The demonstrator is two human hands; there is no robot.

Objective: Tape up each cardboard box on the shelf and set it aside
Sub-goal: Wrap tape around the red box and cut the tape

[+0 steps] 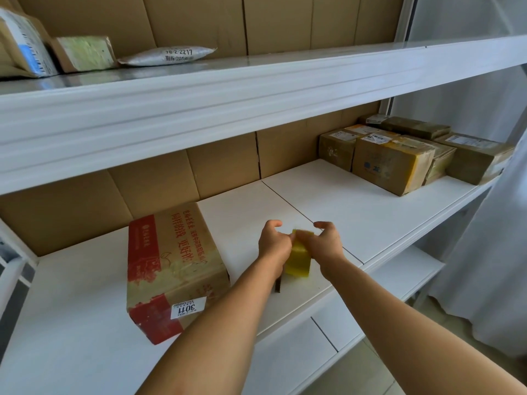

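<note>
The tape roll (298, 259), yellowish and blurred, was held just above the middle shelf (356, 212), near its front edge, at about 6 o'clock from the frame's centre. Both hands were closed on it: the left hand (274, 243) curled round its 9 o'clock side, the right hand (325, 242) curled round its 3 o'clock side, with the thumbs raised at 12 o'clock. A dark strip (278, 285) showed just under the left wrist; what it was could not be told.

At 9 o'clock from the roll, just beside the left forearm, a red-printed box (171, 266) lay on the same shelf, its long side running from 12 to 6 o'clock. A white label (188, 307) reading 3011 was stuck on its near end, and shiny tape covered its top.

Well apart, at 2 o'clock from the roll, a cluster of taped boxes (393, 163) sat at the far right end of that shelf, touching one another, several bearing white labels. Brown cardboard sheets (222, 163) lined the back of the shelving.

On the upper shelf (256, 89), at 11 o'clock, lay a grey mailer bag (168, 56), a flat green-faced parcel (85, 52) leaning beside it, and a labelled box (22, 44) at the left edge. A white curtain (484, 238) hung at 3 o'clock.
</note>
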